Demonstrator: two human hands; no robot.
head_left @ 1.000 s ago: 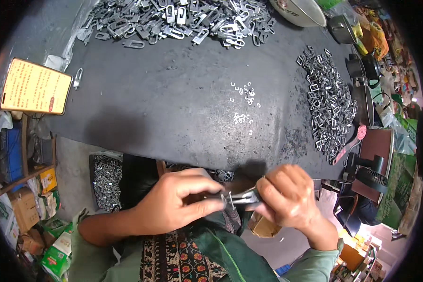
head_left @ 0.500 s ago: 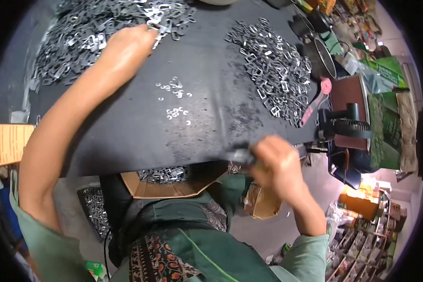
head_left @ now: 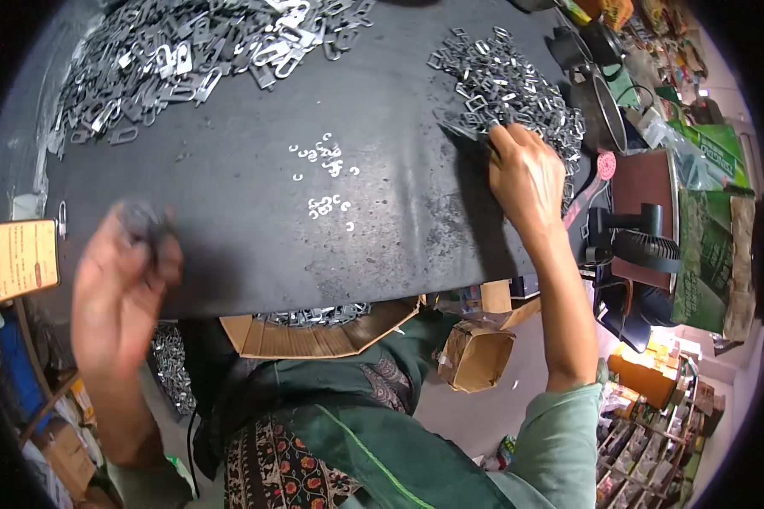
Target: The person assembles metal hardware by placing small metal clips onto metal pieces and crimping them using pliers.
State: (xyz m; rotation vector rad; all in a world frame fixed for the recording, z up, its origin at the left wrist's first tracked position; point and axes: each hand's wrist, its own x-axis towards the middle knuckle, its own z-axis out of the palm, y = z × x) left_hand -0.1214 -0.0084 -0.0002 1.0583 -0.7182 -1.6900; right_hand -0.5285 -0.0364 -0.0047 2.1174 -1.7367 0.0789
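Presently, head view: left hand (head_left: pixel 126 284) at 9 o'clock, motion-blurred, fingers curled about a grey metal piece (head_left: pixel 143 222), shape unreadable. Right hand (head_left: pixel 528 174) at 2, fingers folded round dark pliers (head_left: pixel 464 132), nose towards 10, beside heaped rectangular metal links (head_left: pixel 509 81) at 1. Elongated metal loops (head_left: pixel 187 64) heaped at 11; C-shaped rings (head_left: pixel 327 155) scattered nearer centre, black tabletop (head_left: pixel 382 254).
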